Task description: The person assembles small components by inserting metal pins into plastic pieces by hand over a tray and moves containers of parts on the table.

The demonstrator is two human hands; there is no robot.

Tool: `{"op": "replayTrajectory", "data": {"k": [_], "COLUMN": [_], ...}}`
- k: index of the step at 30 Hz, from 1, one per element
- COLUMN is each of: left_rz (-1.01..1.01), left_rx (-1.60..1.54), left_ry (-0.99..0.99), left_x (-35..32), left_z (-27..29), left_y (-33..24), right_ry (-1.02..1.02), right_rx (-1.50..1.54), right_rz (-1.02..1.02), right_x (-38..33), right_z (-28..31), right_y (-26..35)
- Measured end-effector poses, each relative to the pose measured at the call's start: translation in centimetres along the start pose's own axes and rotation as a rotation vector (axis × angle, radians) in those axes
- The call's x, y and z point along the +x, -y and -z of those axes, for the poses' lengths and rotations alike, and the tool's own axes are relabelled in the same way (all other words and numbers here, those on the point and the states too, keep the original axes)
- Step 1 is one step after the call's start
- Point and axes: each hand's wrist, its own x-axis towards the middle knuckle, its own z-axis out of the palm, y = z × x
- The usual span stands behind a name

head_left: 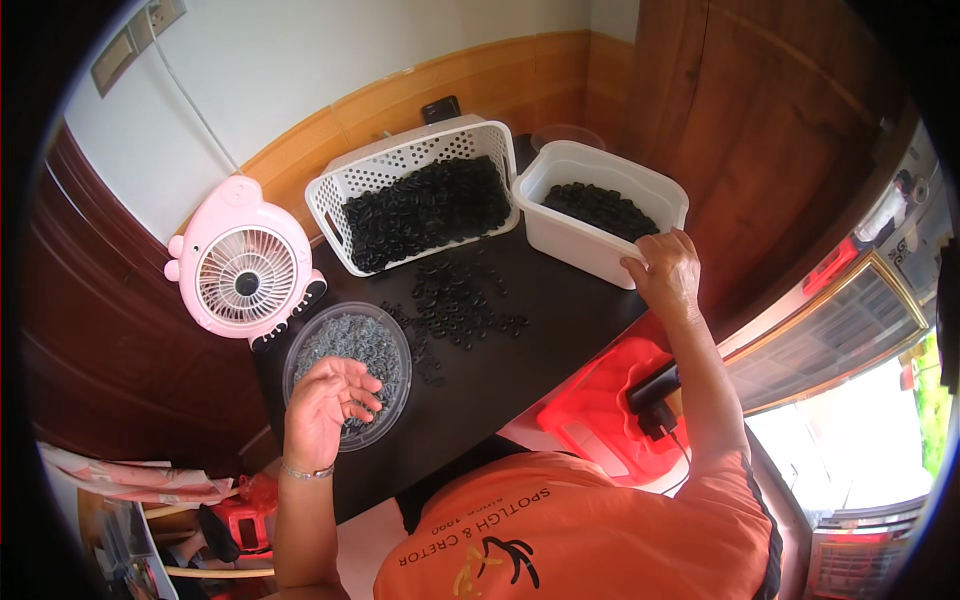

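A dark worktop (pixel 530 340) fills the middle of the scene, set against a wood-panelled wall. At its back stands a white perforated basket (pixel 410 165), tipped forward and full of small black rings. Just to its right, touching it, sits a solid white tub (pixel 585 240) with more black rings inside. Loose black rings (pixel 455 300) lie scattered on the worktop in front of the basket. At the left edge stands a pink fan (pixel 245 265), upright and facing forward. Just in front of the fan rests a clear round dish (pixel 395 385) holding small grey pieces. A small dark box (pixel 441 108) stands at the back, against the wall.
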Motion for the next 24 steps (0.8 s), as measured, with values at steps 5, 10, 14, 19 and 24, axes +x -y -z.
{"op": "replayTrajectory", "data": {"k": [5,10,14,19,24], "left_rz": [0.002,0.008,0.007,0.013,0.008], "left_rx": [-0.005,-0.009,-0.014,-0.011,-0.009], "left_ry": [-0.020,-0.030,-0.037,-0.059,-0.070], "left_x": [0.0,-0.2,-0.6,-0.8,-0.5], "left_z": [0.0,-0.6,-0.7,-0.1,1.0], "left_y": [0.3,0.5,0.7,1.0,1.2], "right_ry": [-0.010,0.035,0.051,0.033,0.226], "right_rx": [-0.009,0.012,0.014,0.018,0.034], "right_rz": [0.003,-0.005,-0.003,-0.006,-0.086], "right_x": [0.0,0.5,0.7,0.5,2.4], "right_z": [-0.3,-0.3,-0.3,0.1,2.5], "right_y": [0.2,0.6,0.6,0.2,0.8]}}
